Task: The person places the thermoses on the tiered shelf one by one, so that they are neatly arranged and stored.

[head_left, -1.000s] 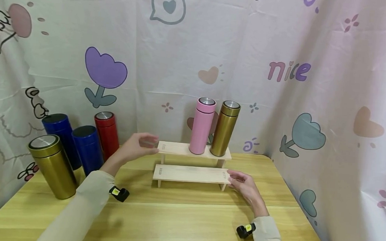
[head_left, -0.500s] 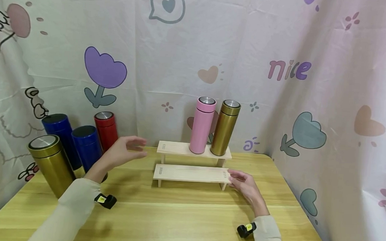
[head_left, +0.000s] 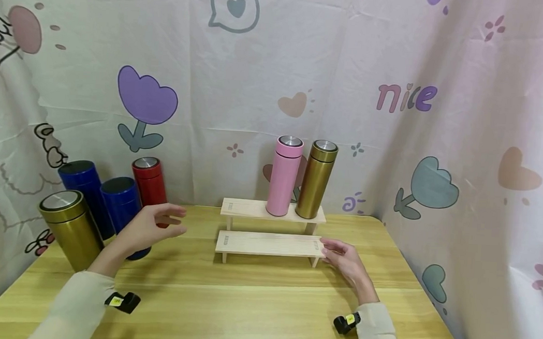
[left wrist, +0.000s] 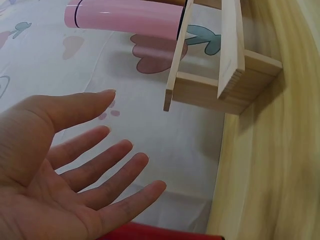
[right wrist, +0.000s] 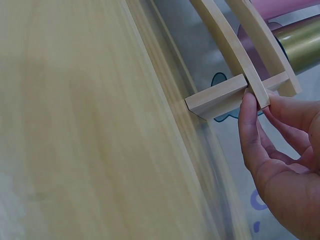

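Observation:
A two-step wooden shelf [head_left: 267, 243] stands at the back of the table, with a pink flask [head_left: 285, 175] and a gold flask [head_left: 316, 180] upright on its upper step. My right hand [head_left: 334, 250] pinches the right end of the lower step; the right wrist view shows the thumb [right wrist: 250, 125] on one side of the board [right wrist: 220, 95] and fingers on the other. My left hand [head_left: 170, 220] hovers open and holds nothing, just in front of a red flask [head_left: 149, 185]. In the left wrist view the spread fingers [left wrist: 100, 165] are apart from the shelf's left end [left wrist: 230, 50].
Two blue flasks [head_left: 83, 189] [head_left: 120, 202] and a wide gold flask [head_left: 69, 229] stand in a group at the back left, beside the red one. A printed curtain [head_left: 394, 146] closes off the back and right. The wooden table [head_left: 244, 302] reaches the near edge.
My left hand has drawn away from the shelf's upper left corner, moving left and down to the red flask. The right hand and the flasks have stayed put.

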Demonstrator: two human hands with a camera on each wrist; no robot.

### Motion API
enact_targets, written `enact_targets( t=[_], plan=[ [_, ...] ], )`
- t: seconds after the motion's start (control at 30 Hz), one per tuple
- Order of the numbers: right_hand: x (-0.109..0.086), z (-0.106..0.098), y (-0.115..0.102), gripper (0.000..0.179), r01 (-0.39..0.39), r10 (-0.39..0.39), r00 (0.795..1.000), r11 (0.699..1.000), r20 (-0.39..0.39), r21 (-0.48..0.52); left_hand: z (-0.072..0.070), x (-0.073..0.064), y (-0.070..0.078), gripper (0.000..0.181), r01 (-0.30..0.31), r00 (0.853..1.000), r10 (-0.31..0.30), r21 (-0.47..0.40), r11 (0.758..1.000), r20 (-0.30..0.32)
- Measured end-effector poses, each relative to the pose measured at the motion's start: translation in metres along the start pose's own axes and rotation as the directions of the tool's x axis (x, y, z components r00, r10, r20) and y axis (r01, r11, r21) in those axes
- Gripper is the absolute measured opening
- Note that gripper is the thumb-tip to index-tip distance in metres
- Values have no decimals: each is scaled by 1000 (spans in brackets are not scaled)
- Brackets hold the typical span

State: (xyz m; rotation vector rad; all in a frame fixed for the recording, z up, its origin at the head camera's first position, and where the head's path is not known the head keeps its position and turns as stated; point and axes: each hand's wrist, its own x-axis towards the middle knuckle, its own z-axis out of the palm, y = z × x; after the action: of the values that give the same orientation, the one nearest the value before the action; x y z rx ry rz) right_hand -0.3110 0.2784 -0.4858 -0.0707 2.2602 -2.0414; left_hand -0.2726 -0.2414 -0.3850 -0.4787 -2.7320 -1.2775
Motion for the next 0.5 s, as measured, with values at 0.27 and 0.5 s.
enact_targets(
  t=[0.27, 0.5],
  plan=[
    [0, 2, -2, 46, 0, 0, 1000, 1000, -7, -12, -11, -24, -6, 50, 25, 999, -24, 46, 999, -24],
    [-1, 1, 0, 46, 6, -6, 1000, 1000, -1, -29, -16, -35, -12, 50, 39, 999, -38, 40, 998, -20]
  ],
)
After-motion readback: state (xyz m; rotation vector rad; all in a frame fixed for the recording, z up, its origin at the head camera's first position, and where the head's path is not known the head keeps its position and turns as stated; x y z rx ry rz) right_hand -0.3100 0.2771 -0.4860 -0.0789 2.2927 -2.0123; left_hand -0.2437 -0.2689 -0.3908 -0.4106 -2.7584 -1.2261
